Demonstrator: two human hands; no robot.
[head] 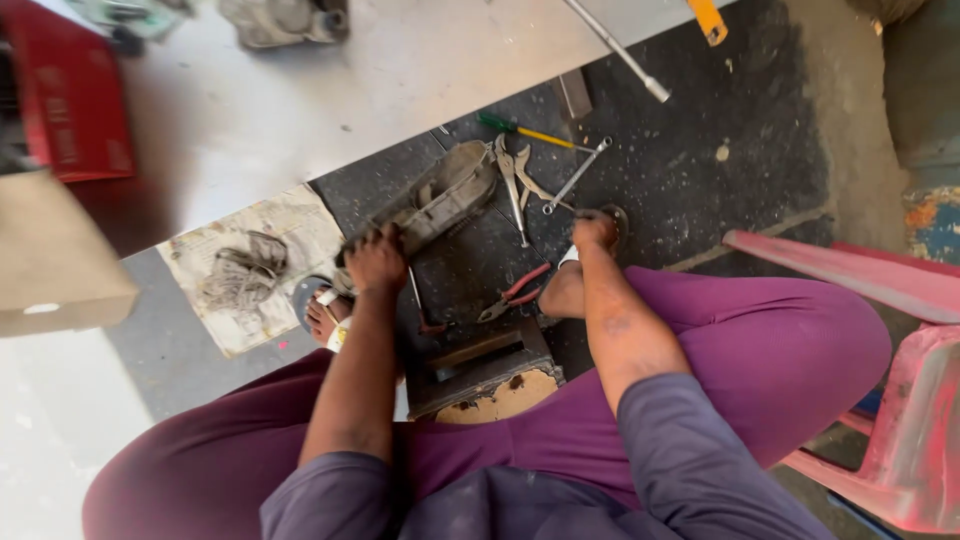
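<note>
Two bare hands reached down to the dark, oil-stained floor mat (690, 170) between the seated person's knees. The left hand (375, 258) was closed over the near end of a long, grimy grey metal casing (440, 198) that lay tilted on the mat, its far end pointing towards the scattered tools. The right hand (595, 230) was curled against the mat just beside a small dark round part (618, 218); whether its fingers pinched that part or merely rested on it could not be told.

Near the casing's far end lay a pair of silver locking pliers (512, 185), a green-and-yellow-handled screwdriver (520, 129) and a slim silver spanner (578, 175). A pair of red-handled pliers (515, 292) lay closer, just above a dark wooden block (480, 362) at the person's feet. To the left, a grey rag (243, 270) rested on a dirty sheet of paper (290, 220). A long silver socket bar (615, 48) lay farther off, and a red plastic chair (880, 290) stood at the right.

Judged from the layout, work on the casing seemed only partly done: tools were out and the casing was gripped, yet no tool was in either hand and the casing appeared largely whole.
</note>
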